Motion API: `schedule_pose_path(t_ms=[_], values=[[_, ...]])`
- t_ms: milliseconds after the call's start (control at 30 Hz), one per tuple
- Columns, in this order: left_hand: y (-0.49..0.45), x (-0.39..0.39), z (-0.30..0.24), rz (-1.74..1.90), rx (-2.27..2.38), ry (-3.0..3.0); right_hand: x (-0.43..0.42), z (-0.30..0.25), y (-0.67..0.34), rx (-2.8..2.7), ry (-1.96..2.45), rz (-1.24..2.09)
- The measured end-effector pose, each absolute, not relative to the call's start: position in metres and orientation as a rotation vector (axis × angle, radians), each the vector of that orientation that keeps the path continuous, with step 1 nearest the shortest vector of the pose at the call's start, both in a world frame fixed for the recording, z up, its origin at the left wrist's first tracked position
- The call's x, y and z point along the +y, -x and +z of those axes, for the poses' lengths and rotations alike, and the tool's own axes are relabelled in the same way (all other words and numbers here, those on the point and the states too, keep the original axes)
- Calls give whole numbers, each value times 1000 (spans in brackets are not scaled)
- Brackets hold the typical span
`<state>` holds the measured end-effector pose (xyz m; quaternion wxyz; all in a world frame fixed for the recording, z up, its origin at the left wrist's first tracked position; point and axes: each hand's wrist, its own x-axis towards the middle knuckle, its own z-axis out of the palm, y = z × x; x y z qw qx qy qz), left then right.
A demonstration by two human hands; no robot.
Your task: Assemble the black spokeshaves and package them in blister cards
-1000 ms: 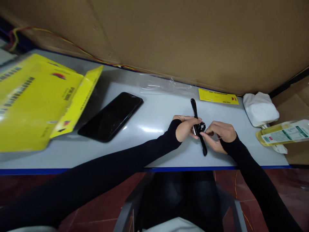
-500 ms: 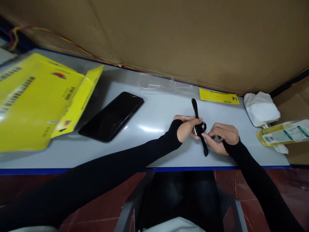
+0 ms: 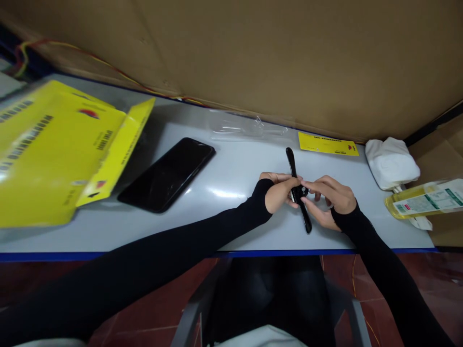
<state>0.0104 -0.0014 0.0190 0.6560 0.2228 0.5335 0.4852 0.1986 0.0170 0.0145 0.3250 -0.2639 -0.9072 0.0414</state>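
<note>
A black two-handled spokeshave (image 3: 297, 193) is held a little above or on the tabletop, its handles pointing to the back and to the front edge. Around its middle body my left hand (image 3: 278, 193) is closed, thumb on top and fingers beneath. From the other side my right hand (image 3: 333, 198) pinches the body with thumb and index finger, by the round silvery screw parts. The blade area is mostly hidden by my fingers.
On the grey table (image 3: 231, 226), a black phone (image 3: 168, 174) and large yellow packaging (image 3: 61, 154) lie left. Clear plastic packaging (image 3: 249, 127) and a yellow card (image 3: 327, 144) are along the cardboard wall (image 3: 253, 58). A white bundle (image 3: 392, 161) and yellow liquid bottle (image 3: 423, 198) lie right.
My right index finger has come up and forward onto the spokeshave's middle, spreading from the thumb. My left hand and the spokeshave have hardly moved.
</note>
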Motion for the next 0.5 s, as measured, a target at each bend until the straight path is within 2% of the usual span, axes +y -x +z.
schedule_pose_path(t_ms=[267,500], values=[[-14,-2,18,1100,1225,-509,19,9,-196,-2314,718,286],[-16,-2,-3,1133,1151,-586,15,6,-200,-2219,865,594]])
